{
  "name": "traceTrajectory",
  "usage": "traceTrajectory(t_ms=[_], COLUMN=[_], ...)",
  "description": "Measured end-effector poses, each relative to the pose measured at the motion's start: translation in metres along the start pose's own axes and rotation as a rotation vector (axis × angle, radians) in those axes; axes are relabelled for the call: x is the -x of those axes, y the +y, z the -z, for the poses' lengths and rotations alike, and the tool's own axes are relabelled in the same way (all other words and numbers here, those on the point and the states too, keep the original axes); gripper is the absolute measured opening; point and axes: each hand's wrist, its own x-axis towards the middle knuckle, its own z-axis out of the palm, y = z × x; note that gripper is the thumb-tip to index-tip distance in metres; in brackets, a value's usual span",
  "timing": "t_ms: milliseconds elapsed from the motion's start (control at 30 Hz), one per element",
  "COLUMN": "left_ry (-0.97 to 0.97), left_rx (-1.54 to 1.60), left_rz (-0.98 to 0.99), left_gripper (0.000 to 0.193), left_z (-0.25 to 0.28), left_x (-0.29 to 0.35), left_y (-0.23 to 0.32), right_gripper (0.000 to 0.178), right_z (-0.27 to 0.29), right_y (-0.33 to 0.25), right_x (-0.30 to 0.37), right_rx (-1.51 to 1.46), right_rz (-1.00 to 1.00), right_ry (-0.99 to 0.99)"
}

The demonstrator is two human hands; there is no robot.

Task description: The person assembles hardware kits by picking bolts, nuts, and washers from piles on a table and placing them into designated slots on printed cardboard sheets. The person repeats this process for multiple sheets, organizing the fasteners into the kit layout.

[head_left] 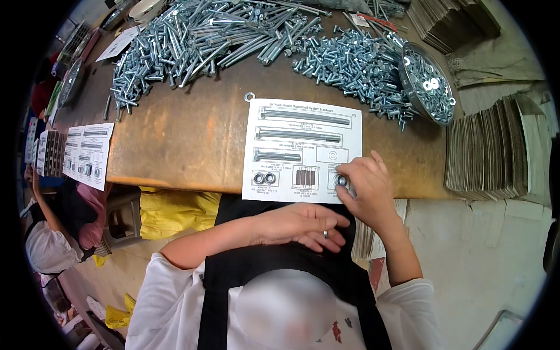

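Observation:
A white sheet with pictures of bolts and nuts lies at the table's near edge. At its lower right corner, my right hand has thumb and index finger closed around a small round metal nut. My left hand hangs in front of the table edge, palm turned inward and fingers loosely stretched out, with a ring-like metal band at one finger. Two dark nut shapes show at the sheet's lower left; I cannot tell whether they are real or printed. A lone washer lies by the sheet's top left corner.
Heaps of long bolts and short bolts cover the far side. A metal bowl of washers tilts at the right. Stacked cardboard stands beyond the right edge. Another sheet lies left, near another person.

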Motion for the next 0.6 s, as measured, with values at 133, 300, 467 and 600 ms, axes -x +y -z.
traceTrajectory(t_ms=[133,300,467,600], left_ry=[0.122,0.4,0.294,1.113], left_rx=[0.125,0.056,-0.293,-1.173], left_rz=[-0.228,-0.53,-0.529,-0.844], left_gripper=[0.047,0.05,0.058,0.027], left_z=[-0.003,-0.011,0.0,0.111], left_x=[0.004,-0.014,-0.031,-0.029], left_y=[0.023,0.068,0.135,0.194], right_gripper=[0.038,0.031,0.024,0.022], right_z=[0.019,0.047,0.06,0.1], right_y=[-0.014,-0.028,0.041,0.142], right_x=[-0.003,-0.042,-0.073,-0.09], right_rx=[-0.012,-0.145,-0.055,0.218], right_rz=[-0.118,-0.078,-0.196,-0.412], right_ry=[-0.076,0.189,0.46,0.593])
